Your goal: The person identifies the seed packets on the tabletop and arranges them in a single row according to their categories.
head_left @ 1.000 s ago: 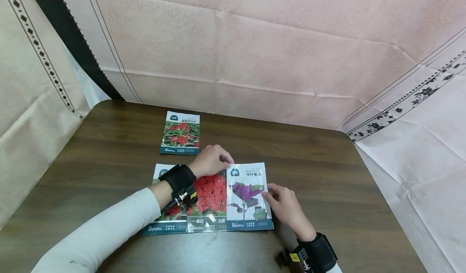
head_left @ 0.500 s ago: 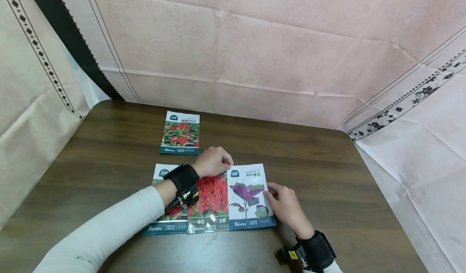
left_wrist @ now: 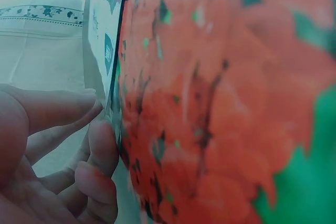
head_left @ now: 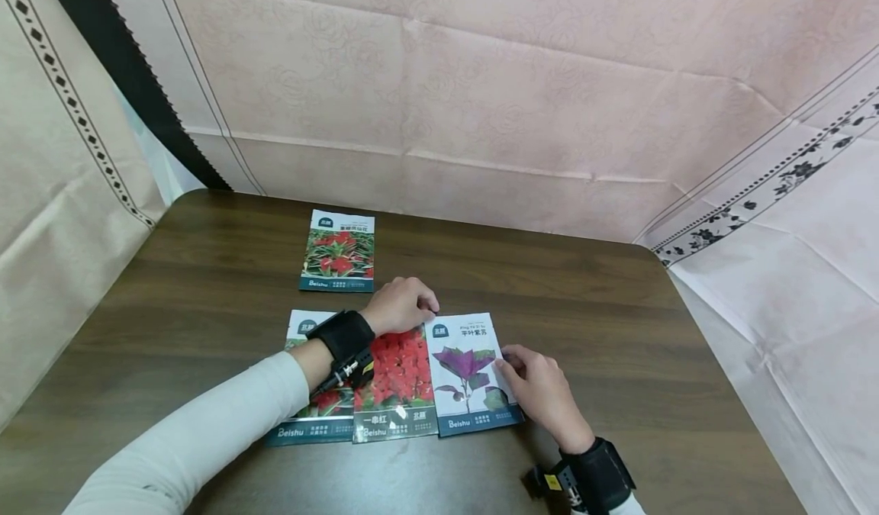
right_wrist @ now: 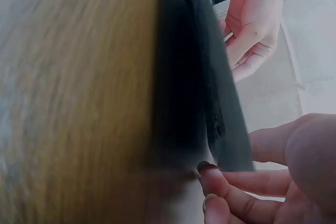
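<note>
My right hand (head_left: 545,393) pinches the right edge of a white seed packet with a purple plant (head_left: 469,381). In the right wrist view, the thumb is on one face of this packet (right_wrist: 228,114) and fingertips (right_wrist: 212,174) are at the other, with its edge raised off the table. At the top edge of the red-flower seed packet (head_left: 398,370), my left hand (head_left: 401,305) pinches the corner beside the purple-plant packet. A third seed packet (head_left: 316,429) lies to the left, partly hidden under the left forearm and wristband.
Another red-flower seed packet (head_left: 338,252) lies farther back on the brown wooden table (head_left: 584,294). Pale patterned cloth (head_left: 481,103) hangs behind the table and along both sides.
The purple-plant packet has turned slightly; its top edge has dropped and its lower end has swung right. The right hand keeps its pinch, and the left hand stays near the top corner.
</note>
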{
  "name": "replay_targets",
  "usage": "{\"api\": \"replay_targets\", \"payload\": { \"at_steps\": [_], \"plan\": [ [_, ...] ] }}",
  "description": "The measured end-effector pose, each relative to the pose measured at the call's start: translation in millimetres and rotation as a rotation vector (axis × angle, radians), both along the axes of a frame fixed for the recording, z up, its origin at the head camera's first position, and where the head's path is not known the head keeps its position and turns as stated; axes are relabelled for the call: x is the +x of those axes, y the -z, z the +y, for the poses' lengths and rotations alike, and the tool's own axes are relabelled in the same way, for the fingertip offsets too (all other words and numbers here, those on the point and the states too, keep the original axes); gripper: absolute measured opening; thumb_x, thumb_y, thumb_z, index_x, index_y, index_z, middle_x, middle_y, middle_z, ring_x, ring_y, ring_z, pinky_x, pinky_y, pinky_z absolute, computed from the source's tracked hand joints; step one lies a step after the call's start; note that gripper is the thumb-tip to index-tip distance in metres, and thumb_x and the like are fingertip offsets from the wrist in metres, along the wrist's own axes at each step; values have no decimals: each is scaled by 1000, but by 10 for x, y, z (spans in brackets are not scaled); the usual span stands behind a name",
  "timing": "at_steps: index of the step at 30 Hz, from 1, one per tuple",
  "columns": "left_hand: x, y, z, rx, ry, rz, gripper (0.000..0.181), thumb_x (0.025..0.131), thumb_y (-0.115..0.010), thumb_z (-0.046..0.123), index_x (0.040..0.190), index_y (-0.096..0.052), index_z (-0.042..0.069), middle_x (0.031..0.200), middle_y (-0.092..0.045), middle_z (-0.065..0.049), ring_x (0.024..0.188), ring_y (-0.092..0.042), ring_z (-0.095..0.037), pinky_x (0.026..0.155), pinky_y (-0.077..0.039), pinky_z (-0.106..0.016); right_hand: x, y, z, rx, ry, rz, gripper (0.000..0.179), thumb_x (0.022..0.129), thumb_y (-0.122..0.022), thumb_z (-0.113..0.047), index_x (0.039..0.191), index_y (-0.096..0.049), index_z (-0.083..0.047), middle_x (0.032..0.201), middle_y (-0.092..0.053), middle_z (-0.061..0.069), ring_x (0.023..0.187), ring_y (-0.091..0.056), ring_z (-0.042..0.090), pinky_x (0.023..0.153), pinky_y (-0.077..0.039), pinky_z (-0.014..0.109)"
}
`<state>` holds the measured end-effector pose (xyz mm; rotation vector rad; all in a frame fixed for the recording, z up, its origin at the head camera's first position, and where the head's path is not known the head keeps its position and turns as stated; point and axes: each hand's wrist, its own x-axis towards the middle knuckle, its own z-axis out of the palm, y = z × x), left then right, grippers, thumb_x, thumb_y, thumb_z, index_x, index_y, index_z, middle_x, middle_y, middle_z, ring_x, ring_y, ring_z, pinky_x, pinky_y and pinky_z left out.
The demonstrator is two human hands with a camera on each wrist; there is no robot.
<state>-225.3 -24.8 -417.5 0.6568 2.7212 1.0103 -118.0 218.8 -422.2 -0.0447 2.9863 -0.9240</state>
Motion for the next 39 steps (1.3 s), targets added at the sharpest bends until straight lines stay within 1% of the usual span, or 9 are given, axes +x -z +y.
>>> {"api": "replay_targets", "payload": {
  "at_steps": [5, 11, 19, 23, 26, 30, 33, 37, 39],
  "plan": [
    [3, 20, -12, 21, 5, 11, 11, 83, -67, 17, 91, -74, 18, 81, -60, 7, 73, -52, -11, 68, -43, -33, 9, -10, 1, 31, 5, 12, 25, 87, -63, -28, 104, -69, -10, 81, -63, -2, 67, -50, 12, 65, -45, 31],
    [4, 26, -32, 47, -1, 14, 11, 84, -66, 17, 92, -74, 17, 82, -60, 8, 74, -52, -11, 69, -43, -33, 20, -31, 6, 24, 18, 18, 20, 88, -62, -27, 99, -69, -12, 80, -62, -2, 66, -50, 12, 62, -45, 29],
    [25, 20, -125, 96, -62, -29, 11, 87, -63, 20, 91, -73, 17, 83, -61, 8, 74, -52, -14, 69, -42, -34, 18, -65, -11, -42, 26, 29, 16, 91, -57, -22, 91, -67, -10, 71, -54, -1, 62, -48, 13, 55, -42, 29],
    [39, 0, -181, 100, -71, -33, 12, 87, -63, 19, 92, -73, 17, 82, -61, 7, 74, -51, -15, 69, -41, -34, 9, -83, -32, -63, 20, 30, 16, 91, -57, -22, 90, -67, -10, 70, -53, 0, 62, -48, 14, 53, -40, 28],
    [54, -16, -212, 101, -75, -33, 12, 87, -63, 19, 92, -73, 16, 82, -62, 7, 74, -51, -15, 69, -41, -35, -5, -105, -54, -73, 5, 46, 15, 91, -57, -21, 90, -68, -10, 69, -54, -1, 61, -48, 15, 53, -41, 28],
    [63, -26, -258, 103, -77, -34, 12, 86, -64, 21, 92, -73, 17, 84, -63, 8, 75, -52, -14, 70, -41, -35, -51, -147, -107, -100, -19, 60, 15, 90, -58, -21, 89, -68, -10, 70, -55, -1, 62, -48, 16, 54, -41, 28],
    [68, -32, -306, 110, -77, -35, 12, 86, -64, 21, 93, -73, 16, 84, -62, 7, 75, -52, -14, 71, -41, -35, -113, -176, -152, -127, -34, 52, 15, 90, -59, -23, 88, -67, -10, 70, -55, -1, 63, -48, 16, 54, -40, 28],
    [80, -47, -384, 127, -71, -31, 13, 87, -63, 20, 94, -73, 15, 83, -62, 7, 74, -53, -13, 71, -42, -35, -226, -183, -201, -151, -45, 34, 16, 90, -58, -23, 88, -66, -10, 70, -55, 1, 62, -48, 17, 54, -38, 29],
    [85, -56, -424, 131, -66, -16, 14, 87, -63, 20, 94, -73, 14, 85, -63, 7, 75, -53, -13, 71, -42, -35, -297, -174, -220, -155, -48, 30, 17, 91, -58, -24, 88, -66, -9, 69, -56, 2, 61, -47, 18, 53, -37, 30]
  ]
}}
